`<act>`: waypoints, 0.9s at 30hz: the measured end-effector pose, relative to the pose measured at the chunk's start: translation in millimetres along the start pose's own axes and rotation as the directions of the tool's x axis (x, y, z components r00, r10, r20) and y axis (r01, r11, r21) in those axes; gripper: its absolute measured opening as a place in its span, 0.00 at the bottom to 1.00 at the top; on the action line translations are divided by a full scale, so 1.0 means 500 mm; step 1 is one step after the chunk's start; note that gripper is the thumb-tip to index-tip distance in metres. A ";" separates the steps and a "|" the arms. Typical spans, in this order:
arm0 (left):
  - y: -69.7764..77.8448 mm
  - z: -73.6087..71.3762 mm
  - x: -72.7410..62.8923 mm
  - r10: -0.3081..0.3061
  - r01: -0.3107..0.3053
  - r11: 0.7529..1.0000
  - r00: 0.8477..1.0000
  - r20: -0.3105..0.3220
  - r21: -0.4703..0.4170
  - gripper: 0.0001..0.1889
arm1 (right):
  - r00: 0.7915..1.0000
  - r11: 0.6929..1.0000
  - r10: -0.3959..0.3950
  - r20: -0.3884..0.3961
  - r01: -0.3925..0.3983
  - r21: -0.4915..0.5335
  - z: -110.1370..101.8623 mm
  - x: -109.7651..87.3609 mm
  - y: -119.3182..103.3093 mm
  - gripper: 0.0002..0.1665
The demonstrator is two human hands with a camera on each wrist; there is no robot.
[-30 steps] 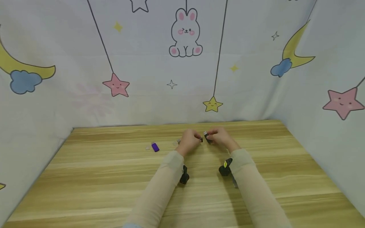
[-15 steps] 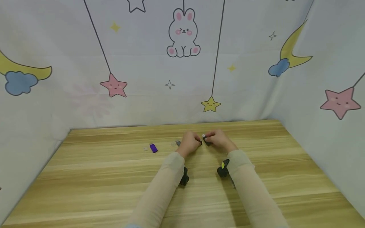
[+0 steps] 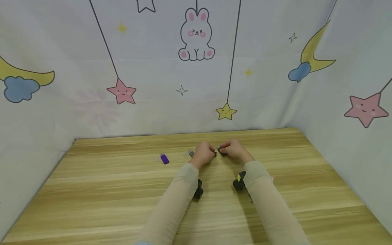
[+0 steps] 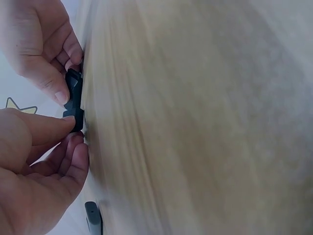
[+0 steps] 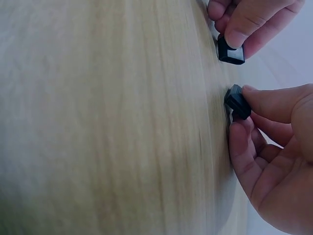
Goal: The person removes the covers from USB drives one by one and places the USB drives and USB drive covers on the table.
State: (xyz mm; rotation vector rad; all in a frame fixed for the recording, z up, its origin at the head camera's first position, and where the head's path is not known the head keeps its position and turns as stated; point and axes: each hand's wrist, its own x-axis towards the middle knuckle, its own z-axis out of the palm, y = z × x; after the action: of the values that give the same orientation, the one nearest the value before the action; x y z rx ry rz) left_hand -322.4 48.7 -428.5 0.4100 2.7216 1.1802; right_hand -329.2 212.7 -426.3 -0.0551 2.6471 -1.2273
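Toward the back of the table, my left hand (image 3: 203, 153) pinches a small black USB cap (image 5: 231, 54) between thumb and fingers, its open end showing in the right wrist view. Just to the right, my right hand (image 3: 235, 149) grips a black USB flash drive (image 3: 222, 152) with a silver plug at its far left end. Cap and drive are held close over the wood, a small gap between them in the head view. A grey USB flash drive (image 3: 191, 153) lies left of my left hand, partly hidden by it.
Farther left on the wooden table (image 3: 107, 190) lie a purple USB flash drive (image 3: 164, 159) and a small clear cap (image 3: 156, 160). Another clear piece (image 3: 185, 155) lies beside the grey drive. A patterned white curtain (image 3: 153, 112) stands along the table's back edge.
The silver plug end of the drive in my right hand has dipped slightly toward the table. Both hands keep their grips, and the head view has shifted a little.
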 end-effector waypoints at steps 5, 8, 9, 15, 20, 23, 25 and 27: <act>0.002 0.001 -0.001 -0.007 0.007 1.000 1.000 0.019 0.029 0.09 | 1.000 1.000 0.013 0.005 -0.013 0.004 0.002 0.000 0.002 0.18; 0.002 0.000 -0.001 -0.006 0.005 0.999 1.000 0.027 0.040 0.09 | 1.000 1.000 0.015 0.010 -0.015 0.011 0.004 0.001 0.004 0.18; 0.002 0.000 -0.001 -0.006 0.005 0.999 1.000 0.028 0.041 0.10 | 1.000 1.000 0.015 0.010 -0.015 0.014 0.004 0.002 0.005 0.18; 0.002 0.000 0.001 -0.012 0.011 0.999 1.000 0.028 0.050 0.10 | 1.000 1.000 0.012 0.010 -0.012 0.027 0.002 0.004 0.007 0.18; 0.003 -0.001 0.001 -0.006 0.004 0.999 0.999 0.031 0.054 0.10 | 1.000 0.999 0.006 0.022 -0.007 0.037 0.002 0.003 0.009 0.18; 0.003 0.000 0.001 -0.002 -0.001 0.998 0.999 0.033 0.067 0.10 | 1.000 0.999 0.011 0.027 -0.012 0.049 0.002 0.003 0.010 0.19; 0.003 0.000 0.001 -0.002 -0.001 0.997 0.999 0.034 0.078 0.10 | 0.999 0.998 0.016 0.032 -0.018 0.058 0.002 0.003 0.010 0.19; 0.002 0.001 0.002 -0.002 -0.001 0.996 0.999 0.038 0.090 0.11 | 0.999 0.998 0.023 0.031 -0.025 0.055 0.002 0.003 0.011 0.19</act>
State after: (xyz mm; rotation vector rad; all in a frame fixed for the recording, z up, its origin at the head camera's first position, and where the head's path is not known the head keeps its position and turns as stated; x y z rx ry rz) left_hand -323.0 50.0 -428.0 0.4388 2.7492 1.0407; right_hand -330.2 215.3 -431.1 -0.0323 2.5790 -1.2816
